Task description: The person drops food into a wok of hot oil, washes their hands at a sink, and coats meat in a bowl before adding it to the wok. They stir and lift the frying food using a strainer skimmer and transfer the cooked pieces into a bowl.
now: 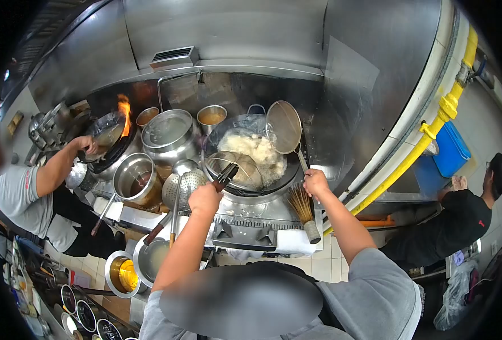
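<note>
My left hand [204, 198] is closed around the dark handle of a wire strainer [245, 171], whose round basket dips into the near left of the wok [292, 180]. Pale, foamy food [250, 146] bubbles in the wok's oil. My right hand [316, 184] grips the handle of a round fine-mesh skimmer [284, 127], held tilted over the wok's right side. A bamboo wok brush [302, 207] stands just below my right hand. Near my left wrist lie a perforated ladle [178, 190] and a long-handled ladle [184, 166].
A lidded pot [167, 129], an open pot [135, 177] and a small sauce pot [212, 116] stand left of the wok. Farther left, a co-worker [21, 192] handles a flaming wok [106, 133]. Another person [455, 218] is at the right, beyond a yellow pipe [447, 107].
</note>
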Tool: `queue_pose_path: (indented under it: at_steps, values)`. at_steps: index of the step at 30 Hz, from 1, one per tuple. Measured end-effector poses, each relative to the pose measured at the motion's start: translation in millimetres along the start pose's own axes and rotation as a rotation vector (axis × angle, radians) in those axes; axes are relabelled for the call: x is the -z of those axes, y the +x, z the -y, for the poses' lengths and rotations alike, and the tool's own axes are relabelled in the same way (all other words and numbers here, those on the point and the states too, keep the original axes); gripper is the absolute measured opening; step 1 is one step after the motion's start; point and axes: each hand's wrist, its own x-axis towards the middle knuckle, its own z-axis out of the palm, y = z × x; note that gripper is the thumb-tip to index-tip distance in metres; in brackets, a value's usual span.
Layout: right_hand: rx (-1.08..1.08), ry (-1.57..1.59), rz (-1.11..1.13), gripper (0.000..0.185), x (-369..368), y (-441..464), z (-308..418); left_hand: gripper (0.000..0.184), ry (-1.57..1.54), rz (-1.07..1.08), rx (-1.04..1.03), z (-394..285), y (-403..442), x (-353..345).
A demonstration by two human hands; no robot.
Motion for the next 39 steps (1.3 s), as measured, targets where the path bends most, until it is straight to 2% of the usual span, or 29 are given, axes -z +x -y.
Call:
queue_pose_path:
  at_steps: [3,5,7,8,10,14,19,21,25,27,28,30,34,39]
  values:
    - [0.005,0.120,0.082,0.032,-24,32,-25,0.040,0.002,-0.008,-0.007,-7,-2,0]
    - [-0.184,0.403,0.148,0.019,-44,48,-28,0.040,0.001,-0.020,-0.013,-8,-2,1]
    - [-0.322,0.608,0.368,0.010,-42,56,-24,0.041,0.009,-0.028,-0.025,-8,-5,1]
    - [-0.322,0.610,0.371,0.010,-38,56,-27,0.041,0.012,-0.029,-0.023,-8,-6,2]
    - [-0.284,0.733,0.525,0.010,-24,53,-32,0.042,0.049,-0.022,-0.011,-9,-7,7]
    - [-0.242,0.651,0.553,0.009,18,18,-30,0.041,0.051,-0.025,0.028,-9,-9,8]
    - [-0.162,0.590,0.342,0.009,33,-20,-23,0.044,0.022,-0.036,-0.012,-6,5,-11]
    - [-0.176,0.594,0.338,0.010,34,-23,-24,0.043,0.004,-0.014,-0.049,-7,8,-12]
    - [-0.089,0.384,0.186,0.015,21,-33,-18,0.043,0.021,-0.020,-0.035,-6,4,-12]
    - [0.079,-0.086,-0.004,0.023,23,-38,-11,0.044,0.012,-0.013,-0.059,-2,6,-14]
    - [0.081,-0.091,-0.002,0.023,23,-35,-16,0.044,0.008,-0.013,-0.055,0,6,-17]
    - [0.582,-0.548,-0.273,0.027,22,-36,-23,0.044,-0.019,-0.056,-0.053,8,4,-24]
    - [0.499,-0.524,-0.232,0.027,28,-51,-5,0.042,-0.052,-0.047,-0.041,13,1,-27]
    - [0.526,-0.706,-0.230,0.023,53,-50,1,0.041,-0.076,-0.033,-0.025,14,6,-30]
